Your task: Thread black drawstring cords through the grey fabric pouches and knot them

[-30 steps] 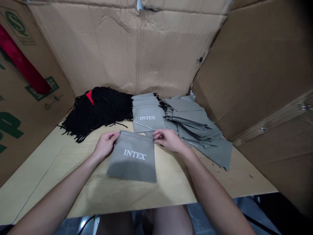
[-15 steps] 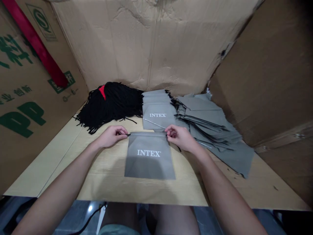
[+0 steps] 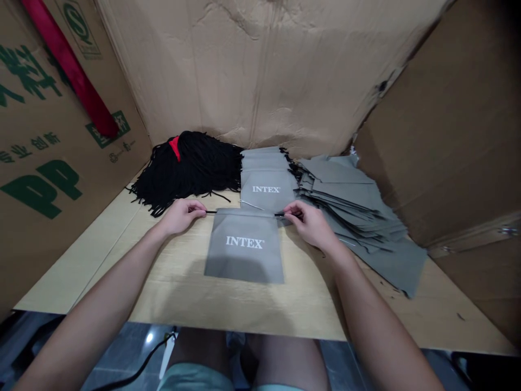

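Note:
A grey drawstring bag (image 3: 244, 263) printed INTEX lies flat on the table between my hands, its hemmed top edge away from me. My left hand (image 3: 182, 216) pinches a black cord (image 3: 211, 212) that comes out at the hem's left corner. At the right corner, my right hand (image 3: 304, 220) is closed on the cord's other end. The cord looks taut on both sides, and its middle is hidden inside the hem. Just beyond the bag, a thin metal rod (image 3: 251, 205) rests on a stack of grey INTEX bags (image 3: 266, 179).
A heap of black cords (image 3: 191, 168) with a red band (image 3: 175, 147) lies at the back left. Loose grey bags (image 3: 350, 190) are piled at the right, with another thin metal rod (image 3: 347, 241) beside them. Cardboard walls (image 3: 228, 81) enclose the table (image 3: 171, 298) on three sides.
My hands have moved slightly apart, and more black cord shows at both hem corners. The bag sits a little higher in the view, which has also shifted slightly.

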A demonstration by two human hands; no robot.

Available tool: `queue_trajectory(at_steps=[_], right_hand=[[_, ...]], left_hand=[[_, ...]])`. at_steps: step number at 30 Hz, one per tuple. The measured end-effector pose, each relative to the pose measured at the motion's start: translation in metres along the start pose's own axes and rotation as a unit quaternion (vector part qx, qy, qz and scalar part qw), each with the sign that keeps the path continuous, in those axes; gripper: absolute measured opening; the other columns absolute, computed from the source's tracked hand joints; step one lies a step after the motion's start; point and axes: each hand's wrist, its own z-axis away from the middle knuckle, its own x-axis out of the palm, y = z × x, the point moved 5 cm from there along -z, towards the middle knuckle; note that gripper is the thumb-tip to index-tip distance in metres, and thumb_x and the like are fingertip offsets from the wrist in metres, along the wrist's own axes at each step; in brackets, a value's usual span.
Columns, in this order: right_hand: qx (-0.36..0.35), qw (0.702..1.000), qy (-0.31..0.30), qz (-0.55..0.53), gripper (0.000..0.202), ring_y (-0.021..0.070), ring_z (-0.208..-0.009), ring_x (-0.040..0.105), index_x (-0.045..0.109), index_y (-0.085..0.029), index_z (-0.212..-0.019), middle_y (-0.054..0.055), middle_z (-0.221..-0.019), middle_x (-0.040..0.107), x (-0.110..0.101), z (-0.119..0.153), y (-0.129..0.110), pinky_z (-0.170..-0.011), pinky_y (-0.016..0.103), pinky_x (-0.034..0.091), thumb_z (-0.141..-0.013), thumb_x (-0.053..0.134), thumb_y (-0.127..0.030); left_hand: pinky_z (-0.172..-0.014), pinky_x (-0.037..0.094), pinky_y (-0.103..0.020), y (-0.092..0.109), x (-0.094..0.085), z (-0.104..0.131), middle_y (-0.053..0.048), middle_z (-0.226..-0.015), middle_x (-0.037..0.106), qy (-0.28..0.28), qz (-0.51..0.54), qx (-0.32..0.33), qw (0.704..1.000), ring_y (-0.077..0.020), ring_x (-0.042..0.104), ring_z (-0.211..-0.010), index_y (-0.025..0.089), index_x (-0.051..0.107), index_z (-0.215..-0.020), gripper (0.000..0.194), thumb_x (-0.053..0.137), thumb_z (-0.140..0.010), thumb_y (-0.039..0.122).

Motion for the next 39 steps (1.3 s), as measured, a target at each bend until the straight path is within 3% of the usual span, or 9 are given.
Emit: queue_trajectory(at_steps=[13, 20, 22, 25, 28, 31, 34, 37, 39], right_hand=[[0.056, 0.993, 0.008, -0.104, 0.020, 0.0183, -0.071, 0.063, 0.068, -0.015, -0.084, 0.008, -0.079, 0.071, -0.003, -0.001, 0.014, -0.066, 0.029, 0.048, -0.076, 0.063, -0.033], [0.065, 0.991, 0.018, -0.119, 0.019, 0.0191, -0.071, 0.066, 0.071, -0.015, -0.079, 0.008, -0.079, 0.074, -0.001, 0.001, 0.004, -0.068, 0.030, 0.052, -0.072, 0.068, -0.033], [0.058, 0.989, 0.014, -0.132, 0.019, 0.0196, -0.072, 0.067, 0.073, -0.015, -0.079, 0.008, -0.080, 0.074, 0.005, 0.003, -0.002, -0.068, 0.030, 0.052, -0.073, 0.068, -0.032], [0.035, 0.988, 0.005, -0.148, 0.018, 0.0195, -0.073, 0.068, 0.074, -0.016, -0.082, 0.008, -0.082, 0.075, 0.013, 0.004, -0.012, -0.067, 0.030, 0.053, -0.076, 0.066, -0.032], [0.005, 0.986, 0.003, -0.164, 0.017, 0.0189, -0.073, 0.068, 0.074, -0.016, -0.081, 0.007, -0.081, 0.074, 0.016, 0.006, -0.024, -0.068, 0.030, 0.053, -0.078, 0.064, -0.030], [-0.010, 0.981, 0.006, -0.193, 0.016, 0.0187, -0.076, 0.068, 0.073, -0.017, -0.081, 0.006, -0.080, 0.074, 0.015, 0.008, -0.032, -0.071, 0.030, 0.054, -0.078, 0.065, -0.030], [-0.010, 0.968, 0.005, -0.250, 0.015, 0.0180, -0.078, 0.068, 0.071, -0.016, -0.083, 0.006, -0.084, 0.074, 0.014, 0.010, -0.036, -0.073, 0.030, 0.054, -0.075, 0.068, -0.029], [0.004, 0.952, 0.015, -0.306, 0.023, 0.0179, -0.079, 0.069, 0.067, -0.016, -0.088, 0.007, -0.086, 0.074, 0.014, 0.010, -0.035, -0.074, 0.030, 0.055, -0.070, 0.073, -0.028], [0.021, 0.945, 0.023, -0.326, 0.027, 0.0179, -0.078, 0.070, 0.065, -0.016, -0.089, 0.007, -0.084, 0.074, 0.013, 0.009, -0.031, -0.072, 0.029, 0.055, -0.066, 0.075, -0.027]], left_hand=[[-0.062, 0.043, -0.027, -0.005, -0.019, -0.003, -0.004, -0.070, 0.073, 0.035, -0.025, 0.007, 0.999, -0.0187, 0.061, -0.063, 0.022, 0.078, -0.071, 0.012, 0.076, -0.065, 0.032], [-0.062, 0.043, -0.028, -0.010, -0.028, -0.002, -0.004, -0.066, 0.071, 0.037, 0.001, -0.027, 0.999, -0.0196, 0.060, -0.060, 0.022, 0.076, -0.066, 0.012, 0.083, -0.057, 0.027], [-0.066, 0.045, -0.029, -0.002, -0.030, 0.000, -0.005, -0.069, 0.070, 0.062, 0.008, -0.019, 0.998, -0.0205, 0.061, -0.066, 0.022, 0.074, -0.064, 0.016, 0.086, -0.053, 0.025], [-0.086, 0.045, -0.031, 0.024, -0.026, 0.005, -0.007, -0.089, 0.071, 0.147, 0.000, 0.050, 0.988, -0.0247, 0.060, -0.092, 0.022, 0.074, -0.070, 0.020, 0.086, -0.055, 0.026], [-0.096, 0.042, -0.037, 0.057, 0.002, 0.011, -0.007, -0.100, 0.070, 0.151, 0.001, 0.096, 0.984, -0.0263, 0.058, -0.103, 0.024, 0.074, -0.087, 0.020, 0.077, -0.070, 0.033], [-0.096, 0.042, -0.039, 0.086, 0.057, 0.012, -0.009, -0.115, 0.067, -0.014, -0.018, 0.112, 0.993, -0.0276, 0.059, -0.108, 0.024, 0.067, -0.110, 0.040, 0.075, -0.073, 0.037], [-0.096, 0.042, -0.039, 0.107, 0.104, 0.009, -0.012, -0.125, 0.062, -0.098, -0.049, 0.158, 0.981, -0.0290, 0.057, -0.114, 0.023, 0.058, -0.123, 0.056, 0.077, -0.072, 0.038], [-0.086, 0.044, -0.034, 0.115, 0.131, 0.000, -0.010, -0.111, 0.069, -0.116, -0.084, 0.189, 0.972, -0.0260, 0.062, -0.102, 0.021, 0.062, -0.115, 0.037, 0.069, -0.080, 0.031], [-0.077, 0.044, -0.031, 0.115, 0.136, -0.004, -0.008, -0.098, 0.072, -0.109, -0.094, 0.179, 0.973, -0.0231, 0.065, -0.089, 0.020, 0.066, -0.102, 0.019, 0.063, -0.084, 0.026]])
